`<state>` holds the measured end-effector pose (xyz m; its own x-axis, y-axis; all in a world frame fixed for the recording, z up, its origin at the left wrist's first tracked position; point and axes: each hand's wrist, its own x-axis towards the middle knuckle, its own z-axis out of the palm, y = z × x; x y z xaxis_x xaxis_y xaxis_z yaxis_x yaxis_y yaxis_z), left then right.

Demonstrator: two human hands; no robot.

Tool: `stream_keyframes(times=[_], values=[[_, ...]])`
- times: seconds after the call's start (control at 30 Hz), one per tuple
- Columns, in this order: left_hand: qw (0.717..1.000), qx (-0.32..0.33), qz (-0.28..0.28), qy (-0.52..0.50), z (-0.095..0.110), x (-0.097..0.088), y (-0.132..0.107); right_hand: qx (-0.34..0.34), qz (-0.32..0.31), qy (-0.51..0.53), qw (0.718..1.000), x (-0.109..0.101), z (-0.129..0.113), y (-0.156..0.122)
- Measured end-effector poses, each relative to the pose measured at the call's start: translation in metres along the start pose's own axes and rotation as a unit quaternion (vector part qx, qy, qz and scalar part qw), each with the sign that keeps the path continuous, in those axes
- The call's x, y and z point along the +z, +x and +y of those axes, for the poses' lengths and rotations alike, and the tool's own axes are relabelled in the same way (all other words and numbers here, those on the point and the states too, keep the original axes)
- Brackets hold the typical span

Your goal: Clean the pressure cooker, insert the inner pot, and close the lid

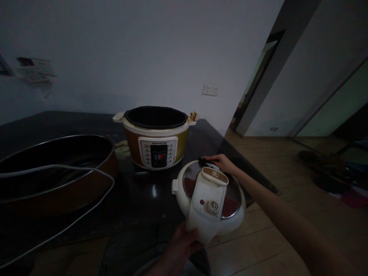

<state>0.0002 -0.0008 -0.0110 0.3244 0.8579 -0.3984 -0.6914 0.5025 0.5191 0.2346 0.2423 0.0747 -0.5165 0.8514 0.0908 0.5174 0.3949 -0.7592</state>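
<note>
The white pressure cooker lid, with a clear panel and a steam valve, is tilted over the table's right edge. My left hand is closed around its near end, thumb on top. At the lid's far rim, my right hand is closed on a small black-handled object; a pale part shows below it, but its kind is unclear. Beyond the lid stands the electric pressure cooker body, uncovered, with a dark inner pot and a front control panel.
A large brown pan with a dark inside stands at the left, a white cord draped across it. The dark glossy table ends at the right above a tiled floor. A wall socket is behind.
</note>
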Motion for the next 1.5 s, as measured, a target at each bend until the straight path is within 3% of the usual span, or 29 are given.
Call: stream_keyframes(times=[0.17,0.33,0.47,0.6,0.7,0.8,0.97,1.13,1.27,1.4,1.5], values=[[1.000,-0.011,-0.001,-0.001,0.001,-0.004,0.001,-0.040,-0.147,0.063,0.986,0.020,-0.039,0.033],[1.000,-0.009,-0.005,0.002,0.001,-0.004,0.001,-0.061,-0.322,0.094,0.940,0.052,-0.087,0.066],[1.000,-0.010,-0.004,0.004,0.003,-0.003,-0.001,-0.053,-0.367,0.104,0.923,0.060,-0.099,0.073],[1.000,-0.010,-0.012,0.007,0.002,-0.004,0.000,-0.035,-0.295,0.098,0.950,0.032,-0.080,0.060],[1.000,-0.008,-0.006,0.003,0.000,-0.004,0.001,-0.022,-0.191,0.084,0.978,0.005,-0.056,0.036],[1.000,-0.006,-0.006,-0.006,-0.002,-0.004,0.001,-0.019,-0.092,0.076,0.993,-0.007,-0.032,0.007],[1.000,0.000,-0.011,0.003,-0.001,-0.006,-0.001,-0.024,0.021,0.064,0.997,-0.001,-0.012,-0.030],[1.000,-0.016,-0.024,0.009,0.004,-0.005,-0.003,-0.006,0.076,0.036,0.996,-0.005,-0.015,-0.060],[1.000,-0.017,-0.009,-0.002,0.004,-0.003,-0.004,0.016,0.120,0.004,0.993,-0.010,-0.018,-0.102],[1.000,-0.014,0.002,-0.003,0.002,-0.004,-0.002,0.041,0.188,-0.032,0.981,0.002,-0.017,-0.150],[1.000,-0.015,0.019,0.000,0.000,-0.006,-0.001,0.055,0.232,-0.050,0.970,0.017,-0.015,-0.166]])
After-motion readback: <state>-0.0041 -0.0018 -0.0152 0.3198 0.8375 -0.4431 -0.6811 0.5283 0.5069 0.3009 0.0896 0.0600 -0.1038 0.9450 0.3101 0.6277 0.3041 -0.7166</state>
